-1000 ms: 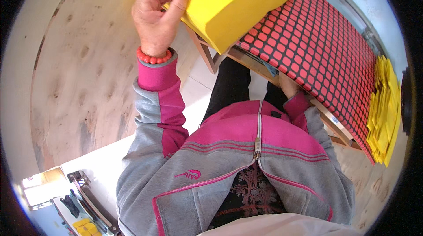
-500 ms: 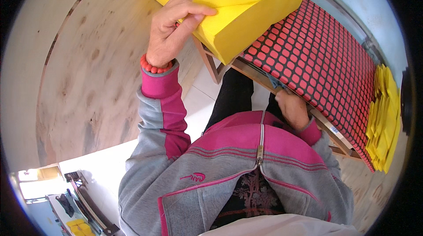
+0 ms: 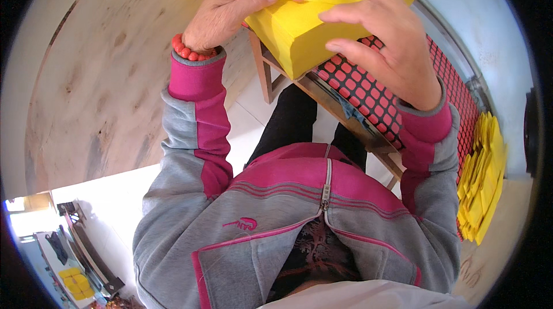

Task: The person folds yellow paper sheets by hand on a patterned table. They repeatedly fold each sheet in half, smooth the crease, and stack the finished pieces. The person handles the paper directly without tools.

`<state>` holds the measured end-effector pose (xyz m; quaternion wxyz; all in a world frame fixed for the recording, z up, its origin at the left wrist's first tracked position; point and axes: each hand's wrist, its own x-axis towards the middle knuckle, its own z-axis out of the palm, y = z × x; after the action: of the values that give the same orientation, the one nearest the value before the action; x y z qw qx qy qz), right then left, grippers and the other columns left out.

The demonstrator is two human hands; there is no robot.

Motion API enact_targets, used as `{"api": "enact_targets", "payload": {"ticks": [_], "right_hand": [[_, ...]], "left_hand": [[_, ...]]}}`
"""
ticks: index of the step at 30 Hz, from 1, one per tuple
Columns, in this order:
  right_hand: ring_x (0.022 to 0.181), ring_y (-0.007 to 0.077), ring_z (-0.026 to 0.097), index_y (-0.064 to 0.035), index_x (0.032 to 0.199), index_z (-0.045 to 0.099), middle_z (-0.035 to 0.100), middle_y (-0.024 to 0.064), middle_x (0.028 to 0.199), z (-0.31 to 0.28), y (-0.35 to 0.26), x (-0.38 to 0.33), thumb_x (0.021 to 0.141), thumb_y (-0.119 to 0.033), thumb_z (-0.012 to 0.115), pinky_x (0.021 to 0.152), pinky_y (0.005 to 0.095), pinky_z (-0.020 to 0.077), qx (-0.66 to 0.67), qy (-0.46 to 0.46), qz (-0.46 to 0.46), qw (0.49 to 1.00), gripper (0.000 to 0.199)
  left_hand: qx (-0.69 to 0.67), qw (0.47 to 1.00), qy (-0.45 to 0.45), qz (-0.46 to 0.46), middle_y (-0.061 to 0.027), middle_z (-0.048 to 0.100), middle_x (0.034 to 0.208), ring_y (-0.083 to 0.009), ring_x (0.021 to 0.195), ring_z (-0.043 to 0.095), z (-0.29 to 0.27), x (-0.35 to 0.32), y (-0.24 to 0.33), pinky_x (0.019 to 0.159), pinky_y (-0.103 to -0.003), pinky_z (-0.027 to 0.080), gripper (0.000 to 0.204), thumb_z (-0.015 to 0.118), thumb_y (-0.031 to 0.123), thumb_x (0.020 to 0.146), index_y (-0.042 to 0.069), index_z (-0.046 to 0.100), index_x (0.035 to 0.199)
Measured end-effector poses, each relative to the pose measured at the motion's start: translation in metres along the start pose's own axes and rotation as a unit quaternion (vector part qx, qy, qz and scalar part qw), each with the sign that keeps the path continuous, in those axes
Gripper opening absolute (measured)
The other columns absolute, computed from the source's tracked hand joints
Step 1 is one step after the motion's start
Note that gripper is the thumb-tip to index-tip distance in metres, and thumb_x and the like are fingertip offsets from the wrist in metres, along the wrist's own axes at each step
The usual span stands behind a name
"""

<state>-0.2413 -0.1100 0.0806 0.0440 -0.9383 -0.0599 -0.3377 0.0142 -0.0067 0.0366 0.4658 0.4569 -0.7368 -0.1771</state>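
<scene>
A boxy yellow packet of smooth sheet material [image 3: 291, 44] lies on a low table with a red-and-black patterned cover [image 3: 345, 78]. My left hand [image 3: 224, 6], with red beads at the wrist, pinches the packet's upper fold between thumb and forefinger. Over the packet's right side is my right hand [image 3: 394, 38], fingers spread and curved with nothing in them. Its fingertips are close to the yellow surface; whether they touch it I cannot tell. The packet's far part runs out of view at the top.
Several folded yellow pieces [image 3: 481, 179] hang or lie at the table's right end. A blue cloth [image 3: 351, 111] shows under the table's near edge. To the left stands a large pale wooden board [image 3: 109, 90]. A pale blue wall [image 3: 484, 26] bounds the far right.
My right hand has come up from the table's near edge to the yellow packet, its fingers now spread. My left hand keeps its pinch and has shifted slightly.
</scene>
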Motion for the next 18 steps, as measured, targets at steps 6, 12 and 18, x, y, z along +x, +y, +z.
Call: {"api": "enact_targets", "payload": {"ticks": [6, 12, 18], "right_hand": [[0.12, 0.0373, 0.059, -0.0026, 0.1, 0.069, 0.062, 0.0198, 0.129, 0.03, 0.025, 0.009, 0.081, -0.012, 0.076, 0.099, 0.0422, 0.0477, 0.031, 0.034, -0.052, 0.998, 0.022], [0.115, 0.0308, 0.063, 0.0009, 0.098, 0.063, 0.065, 0.0165, 0.124, 0.044, 0.024, 0.001, 0.092, -0.003, 0.062, 0.096, 0.0356, 0.0489, 0.052, 0.066, 0.018, 0.996, 0.008], [0.112, 0.0293, 0.064, 0.0014, 0.099, 0.062, 0.066, 0.0159, 0.122, 0.049, 0.023, -0.001, 0.093, -0.004, 0.062, 0.093, 0.0336, 0.0497, 0.129, 0.079, 0.06, 0.987, 0.008]], "left_hand": [[-0.031, 0.999, -0.01, -0.02, -0.0034, 0.067, 0.114, -0.0123, 0.103, 0.057, -0.004, -0.002, -0.002, 0.088, -0.026, 0.042, 0.032, 0.046, 0.009, 0.095, 0.002, 0.07, 0.115], [-0.063, 0.995, 0.008, -0.072, -0.0074, 0.066, 0.116, -0.0155, 0.108, 0.056, -0.008, -0.008, -0.01, 0.092, -0.028, 0.042, 0.037, 0.046, 0.013, 0.09, -0.002, 0.068, 0.116], [-0.087, 0.995, 0.005, -0.038, -0.0094, 0.065, 0.115, -0.0169, 0.109, 0.058, -0.007, -0.007, -0.013, 0.098, -0.03, 0.042, 0.032, 0.049, 0.007, 0.088, -0.003, 0.065, 0.114]]}}
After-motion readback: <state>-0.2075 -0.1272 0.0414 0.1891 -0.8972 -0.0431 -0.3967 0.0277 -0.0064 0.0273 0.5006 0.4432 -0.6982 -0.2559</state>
